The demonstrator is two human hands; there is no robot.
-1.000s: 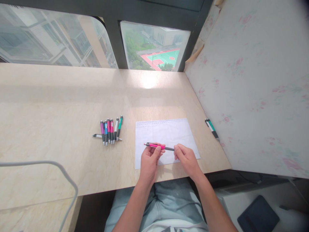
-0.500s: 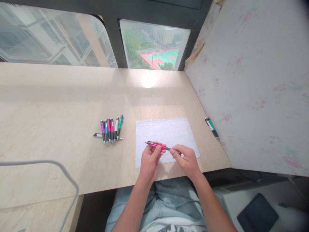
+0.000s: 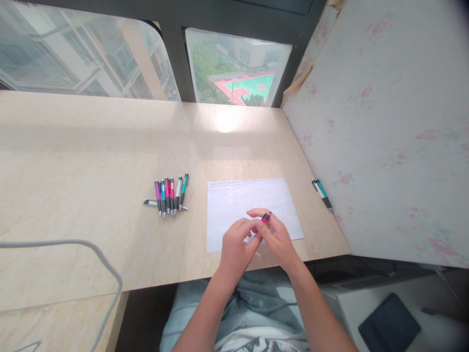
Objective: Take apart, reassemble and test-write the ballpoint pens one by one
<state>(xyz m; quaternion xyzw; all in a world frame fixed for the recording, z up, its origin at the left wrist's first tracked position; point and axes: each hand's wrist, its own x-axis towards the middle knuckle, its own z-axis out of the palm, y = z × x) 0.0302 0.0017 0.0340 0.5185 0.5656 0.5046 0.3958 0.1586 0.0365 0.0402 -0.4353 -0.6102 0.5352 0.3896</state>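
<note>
A pink pen point(image 3: 265, 219) is held between my two hands over the lower part of a white sheet of paper point(image 3: 234, 205). Its black clip end points up and right, while my fingers hide most of the barrel and the tip. My left hand point(image 3: 238, 242) pinches the pen from the left, fingers bent. From the other side my right hand point(image 3: 278, 239) closes around it, thumb against the barrel. Rows of small marks run along the top edge of the paper.
Left of the paper lies a row of several pens point(image 3: 170, 195), purple, blue, pink, white and green, across another white pen point(image 3: 149, 202). A green and a white pen point(image 3: 322, 194) rest by the wall. A grey cable point(image 3: 91, 249) curves over the table's left front.
The pink pen has turned from lying crosswise to pointing its clip end up and right. My left hand has moved right, and the hands are now close together around it.
</note>
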